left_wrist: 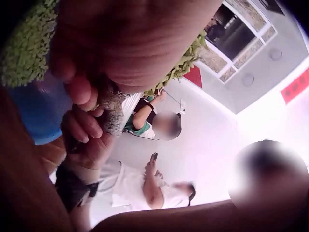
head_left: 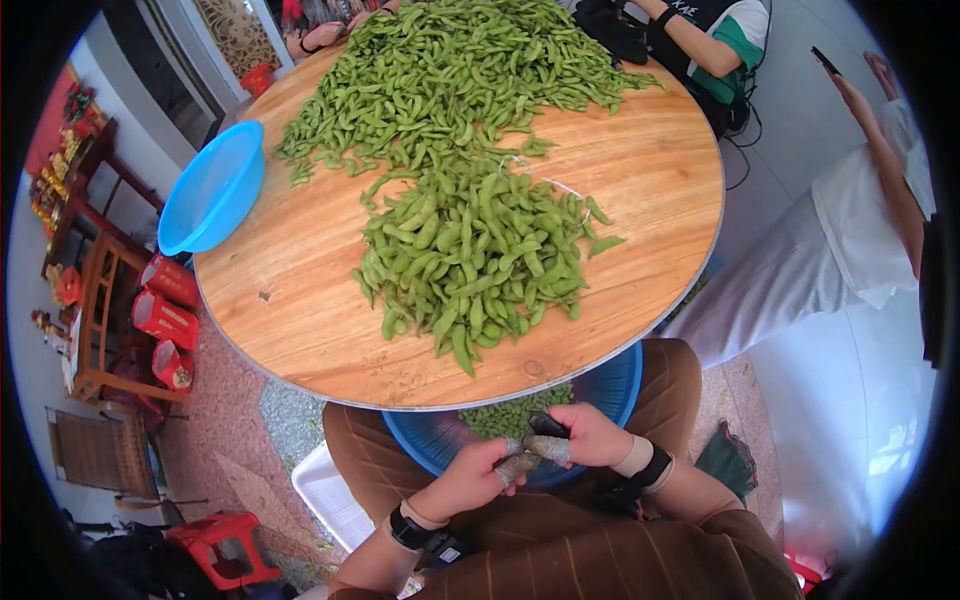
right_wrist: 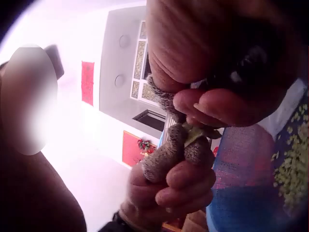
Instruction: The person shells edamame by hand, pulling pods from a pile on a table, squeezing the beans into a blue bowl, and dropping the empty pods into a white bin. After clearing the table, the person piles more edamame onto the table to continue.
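Far to the left of both hands, a blue bowl (head_left: 210, 190) hangs over the rim of the round wooden desk (head_left: 300, 300). A heap of green pods (head_left: 470, 250) lies on the desk, ahead of the hands and well apart from them.

The left hand (head_left: 470, 480) is held over the person's lap, below the desk's near edge. Its fingers are curled, and its thumb and forefinger wear grey knit finger covers (head_left: 515, 467). Between those covered tips it pinches one pod (right_wrist: 193, 135), which sits right between the two hands. Only a small green piece of the pod shows.

The right hand (head_left: 595, 435) meets the left hand at the pod. Its fingers are curled too, and its fingertips press down on the same pod from above. A dark object is tucked in this hand, but I cannot tell what it is.

Just beyond both hands, partly under the desk's edge, a blue basin (head_left: 610, 385) rests on the person's knees. A layer of green beans (head_left: 515, 412) lies inside it.
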`<state>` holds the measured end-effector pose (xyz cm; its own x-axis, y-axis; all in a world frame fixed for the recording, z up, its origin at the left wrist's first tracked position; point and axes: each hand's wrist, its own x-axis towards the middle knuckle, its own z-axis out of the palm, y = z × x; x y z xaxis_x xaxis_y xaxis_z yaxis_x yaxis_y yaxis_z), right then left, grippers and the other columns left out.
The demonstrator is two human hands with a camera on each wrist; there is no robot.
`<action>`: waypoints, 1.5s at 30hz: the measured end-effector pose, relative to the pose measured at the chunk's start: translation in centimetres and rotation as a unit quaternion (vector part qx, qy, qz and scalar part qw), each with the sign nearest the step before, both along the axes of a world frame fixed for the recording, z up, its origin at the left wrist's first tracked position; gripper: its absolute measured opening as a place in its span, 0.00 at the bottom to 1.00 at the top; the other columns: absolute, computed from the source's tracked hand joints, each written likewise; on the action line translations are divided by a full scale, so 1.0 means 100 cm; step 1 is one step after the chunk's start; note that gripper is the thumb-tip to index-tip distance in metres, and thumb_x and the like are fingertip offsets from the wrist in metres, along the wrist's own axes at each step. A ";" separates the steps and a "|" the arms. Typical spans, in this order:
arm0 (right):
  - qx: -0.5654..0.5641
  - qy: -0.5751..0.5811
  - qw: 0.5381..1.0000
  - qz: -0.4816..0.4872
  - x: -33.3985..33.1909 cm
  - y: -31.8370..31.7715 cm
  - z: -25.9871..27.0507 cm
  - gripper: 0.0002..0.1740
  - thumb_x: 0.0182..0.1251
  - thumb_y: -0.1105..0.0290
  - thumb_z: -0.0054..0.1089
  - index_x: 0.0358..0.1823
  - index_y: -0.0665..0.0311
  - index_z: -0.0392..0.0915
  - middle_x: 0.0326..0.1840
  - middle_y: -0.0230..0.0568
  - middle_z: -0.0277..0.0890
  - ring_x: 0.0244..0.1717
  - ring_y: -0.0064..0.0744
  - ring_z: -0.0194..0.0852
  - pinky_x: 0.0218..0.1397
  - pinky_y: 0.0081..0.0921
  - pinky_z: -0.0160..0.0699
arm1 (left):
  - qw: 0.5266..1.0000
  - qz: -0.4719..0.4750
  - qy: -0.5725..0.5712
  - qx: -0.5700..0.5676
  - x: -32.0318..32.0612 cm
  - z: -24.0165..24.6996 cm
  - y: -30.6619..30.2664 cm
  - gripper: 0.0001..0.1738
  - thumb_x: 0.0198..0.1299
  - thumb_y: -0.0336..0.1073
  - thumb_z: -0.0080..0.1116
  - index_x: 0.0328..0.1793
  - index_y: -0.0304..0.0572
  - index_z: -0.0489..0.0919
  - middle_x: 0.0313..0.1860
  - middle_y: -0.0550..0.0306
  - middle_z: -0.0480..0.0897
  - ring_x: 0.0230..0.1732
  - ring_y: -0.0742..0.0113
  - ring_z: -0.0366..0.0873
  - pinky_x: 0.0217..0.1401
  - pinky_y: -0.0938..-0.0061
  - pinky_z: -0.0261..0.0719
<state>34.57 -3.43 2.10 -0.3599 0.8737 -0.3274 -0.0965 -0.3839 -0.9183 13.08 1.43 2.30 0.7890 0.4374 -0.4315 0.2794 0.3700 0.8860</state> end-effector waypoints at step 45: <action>0.467 -0.478 0.743 -0.035 0.044 0.001 0.099 0.18 0.47 0.77 0.65 0.44 0.65 0.77 0.41 0.49 0.78 0.34 0.46 0.79 0.37 0.34 0.79 | 0.996 0.030 -0.045 0.069 0.042 0.080 0.036 0.06 0.63 0.28 0.46 0.40 0.35 0.75 0.24 0.61 0.76 0.23 0.72 0.73 0.27 0.78 0.71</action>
<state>38.94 -3.33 12.02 -0.2953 0.8860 0.3575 0.7815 0.4392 -0.4430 17.24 5.03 10.34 0.7926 0.5353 -0.2919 0.1768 0.2563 0.9503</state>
